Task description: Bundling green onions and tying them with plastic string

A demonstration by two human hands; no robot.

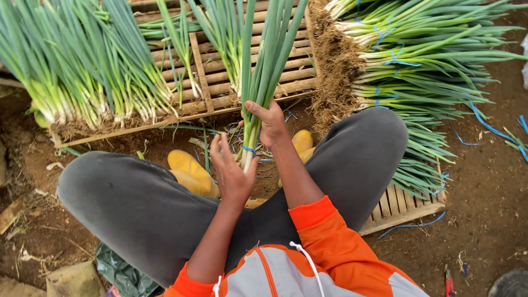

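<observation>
Nearest is the orange-and-grey jacket (308, 269), then grey-trousered knees spread over yellow rubber boots (190, 171). Between the knees the right hand (270, 124) is clamped around an upright bunch of green spring onions (264, 82), while the left hand (231, 173), fingers loosely spread, touches its white base beside a thin blue tie string (248, 149). This looks like binding; cinching calls for a steady grip. Beyond, loose onions lie on a wooden slatted pallet (220, 93); tied bundles (418, 60) are stacked at its right edge.
</observation>
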